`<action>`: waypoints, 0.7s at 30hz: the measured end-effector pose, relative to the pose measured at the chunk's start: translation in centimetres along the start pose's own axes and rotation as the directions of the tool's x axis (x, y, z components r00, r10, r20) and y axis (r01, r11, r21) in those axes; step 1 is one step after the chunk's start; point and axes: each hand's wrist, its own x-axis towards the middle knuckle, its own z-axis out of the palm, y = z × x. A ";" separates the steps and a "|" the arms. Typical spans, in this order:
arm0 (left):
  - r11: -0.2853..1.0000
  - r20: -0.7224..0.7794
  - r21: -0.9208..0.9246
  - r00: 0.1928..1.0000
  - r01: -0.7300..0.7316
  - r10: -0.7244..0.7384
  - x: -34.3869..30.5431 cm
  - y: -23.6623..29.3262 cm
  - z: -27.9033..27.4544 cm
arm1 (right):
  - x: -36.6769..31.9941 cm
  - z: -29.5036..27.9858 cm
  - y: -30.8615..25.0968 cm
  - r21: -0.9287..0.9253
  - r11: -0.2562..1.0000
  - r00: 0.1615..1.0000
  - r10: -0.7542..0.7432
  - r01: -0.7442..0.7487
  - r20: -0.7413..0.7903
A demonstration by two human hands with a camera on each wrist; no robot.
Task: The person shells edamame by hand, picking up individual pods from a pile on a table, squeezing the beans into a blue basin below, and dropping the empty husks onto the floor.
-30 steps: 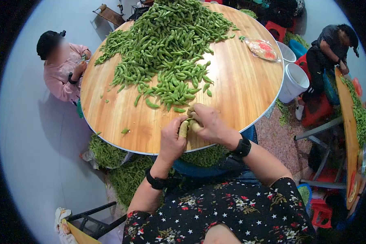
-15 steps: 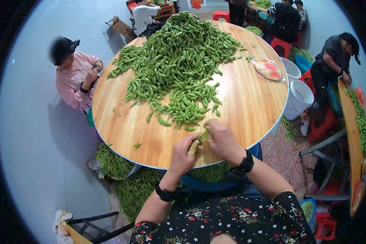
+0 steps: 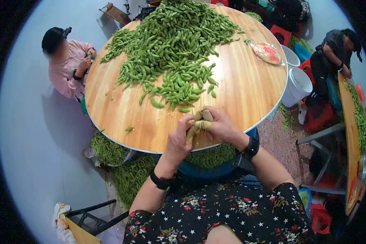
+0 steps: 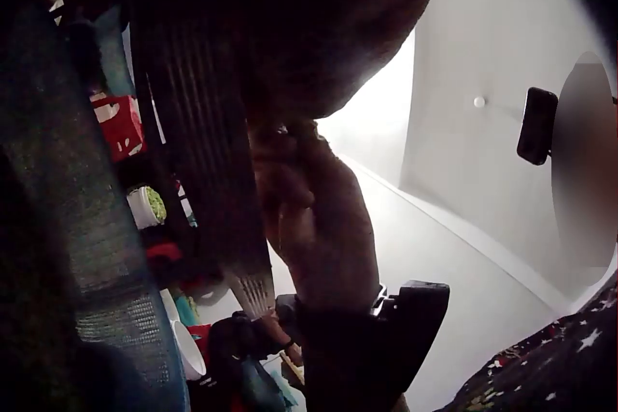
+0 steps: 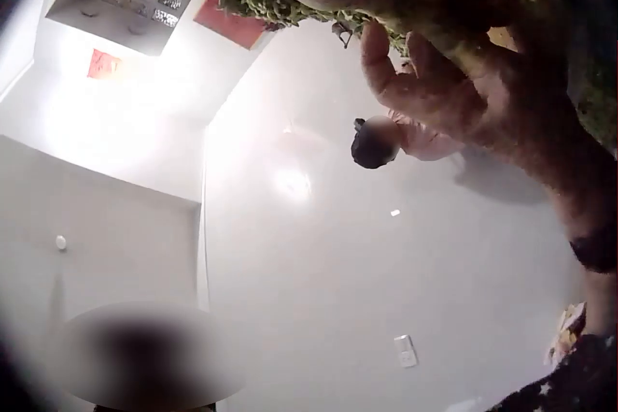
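Observation:
At the near edge of the round wooden table (image 3: 110, 107), the left hand (image 3: 178, 140) and the right hand (image 3: 223, 127) meet fingertip to fingertip in the head view. Yellowish covers wrap some fingers. Curled fingers and thumbs of both hands pinch at a green pod, almost wholly hidden between them. A big heap of green pods (image 3: 171, 44) lies beyond, its loose front pods (image 3: 179, 91) just ahead of the hands. In the right wrist view, curled fingers show on a hand (image 5: 463, 93); the left wrist view is too dark for detail.
A clear packet (image 3: 267, 53) lies at the table's right, with white buckets (image 3: 297, 87) beside it. One person in pink (image 3: 69, 67) sits at left, another (image 3: 333, 57) is at right. Greens in a sack (image 3: 107, 150) and a blue tub (image 3: 207, 168) stand below the near edge.
The head view tilted up, then back down. Half a second ago a pod showed between the hands; now the fingertips are closer together and cover it.

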 end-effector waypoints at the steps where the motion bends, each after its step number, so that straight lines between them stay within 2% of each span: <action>1: 0.998 0.021 -0.055 1.000 0.013 -0.012 0.2 0.4 -0.1 | 0.3 -0.3 0.6 -0.061 0.997 0.999 -0.054 0.053 -0.004; 2: 0.998 0.025 -0.058 1.000 0.015 -0.013 0.1 0.4 0.0 | 0.3 -0.5 0.9 -0.123 0.986 0.994 -0.110 0.109 -0.004; 3: 0.999 0.041 -0.021 0.998 0.041 -0.040 0.1 0.4 -0.1 | -0.2 -0.5 -0.5 -0.270 0.961 0.998 -0.071 0.068 -0.001; 4: 0.998 0.055 0.017 0.996 0.067 -0.068 0.1 0.5 -0.1 | -0.3 -0.4 -0.7 -0.269 0.961 0.998 -0.070 0.066 -0.003; 6: 0.995 0.045 0.010 0.994 0.097 -0.097 0.2 0.5 -0.1 | -0.6 0.0 -0.8 -0.560 0.752 0.907 -0.422 0.349 -0.002; 7: 0.992 0.029 0.005 0.992 0.126 -0.126 0.3 0.6 -0.2 | -0.8 -0.1 -1.0 -0.560 0.752 0.907 -0.421 0.347 -0.004; 8: 0.992 0.029 0.004 0.992 0.126 -0.126 0.2 0.7 -0.4 | -1.0 -0.2 -1.4 -0.557 0.781 0.934 -0.356 0.284 -0.024; 9: 0.980 -0.028 -0.045 0.980 0.194 -0.195 0.0 0.8 -0.7 | -1.1 -0.3 -1.8 -0.553 0.804 0.956 -0.289 0.219 -0.041; 10: 0.961 -0.082 -0.097 0.960 0.259 -0.267 -0.3 0.9 -1.1 | -1.4 -0.6 -2.0 -0.552 0.804 0.957 -0.288 0.220 -0.038; 11: 0.971 -0.128 -0.086 0.964 0.224 -0.234 -1.1 1.0 -1.9 | -1.9 -1.3 -2.3 -0.568 0.764 0.943 -0.326 0.307 0.072; 12: 0.961 -0.166 -0.107 0.949 0.253 -0.268 -2.3 0.9 -2.8 | -2.4 -1.9 -2.6 -0.571 0.720 0.917 -0.355 0.393 0.183; 13: 0.951 -0.204 -0.128 0.931 0.280 -0.301 -3.7 0.8 -3.8 | -3.4 -2.1 -3.1 -0.539 0.739 0.914 -0.319 0.405 0.250; 14: 0.958 -0.253 -0.061 0.925 0.279 -0.285 -5.3 0.8 -5.0 | -4.3 -2.1 -3.4 -0.536 0.740 0.914 -0.318 0.406 0.253; 15: 0.960 -0.302 0.008 0.916 0.280 -0.265 -6.9 0.9 -6.4 | -5.1 -2.0 -3.5 -0.501 0.761 0.901 -0.261 0.412 0.346; 16: 0.927 -0.329 0.064 0.885 0.369 -0.330 -8.2 0.9 -7.9 | -5.8 -1.9 -3.7 -0.465 0.782 0.875 -0.204 0.415 0.439; 17: 0.869 -0.345 0.142 0.847 0.474 -0.406 -9.2 1.4 -9.2 | -6.4 -1.8 -3.8 -0.458 0.784 0.871 -0.205 0.419 0.447; 18: 0.808 -0.337 0.412 0.894 0.421 -0.294 -10.8 0.1 -10.7 | -6.9 -1.7 -3.8 -0.511 0.727 0.838 -0.165 0.460 0.520; 19: 0.725 -0.312 0.578 0.923 0.373 -0.226 -11.0 0.2 -11.5 | -7.1 -1.7 -4.0 -0.555 0.662 0.802 -0.119 0.504 0.586; 20: 0.614 -0.274 0.723 0.948 0.315 -0.164 -11.0 0.6 -12.1 | -7.1 -1.9 -4.3 -0.548 0.662 0.795 -0.123 0.512 0.593; 21: 0.608 -0.280 0.727 0.946 0.320 -0.163 -10.5 1.0 -12.3 | -7.1 -1.9 -4.7 -0.577 0.648 0.799 -0.082 0.497 0.596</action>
